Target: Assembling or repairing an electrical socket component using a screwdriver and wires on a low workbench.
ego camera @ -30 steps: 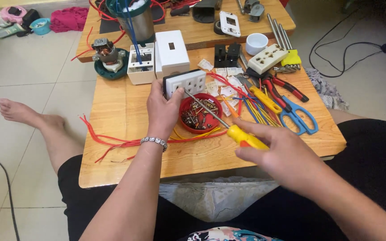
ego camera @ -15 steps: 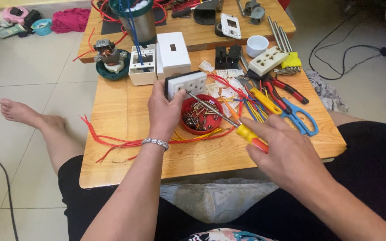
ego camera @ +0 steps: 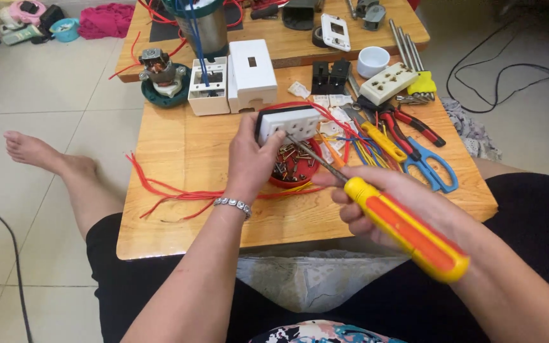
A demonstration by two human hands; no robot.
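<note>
L hand (ego camera: 249, 155) grips socket block (ego camera: 289, 124) | R hand (ego camera: 386, 206) clenched on screwdriver (ego camera: 376, 213), tip at block face | step: driving screw | next needs tip seated, steady turn

Bare wood lies open on the low wooden table (ego camera: 179, 143), left of the red plastic dish of screws (ego camera: 292, 170), crossed only by loose red wires (ego camera: 179, 194). To the right, blue-handled scissors (ego camera: 430, 166), red-handled pliers (ego camera: 408, 124) and coloured wires crowd the surface. Behind, two white square switch boxes (ego camera: 230, 82) block the far edge.
</note>
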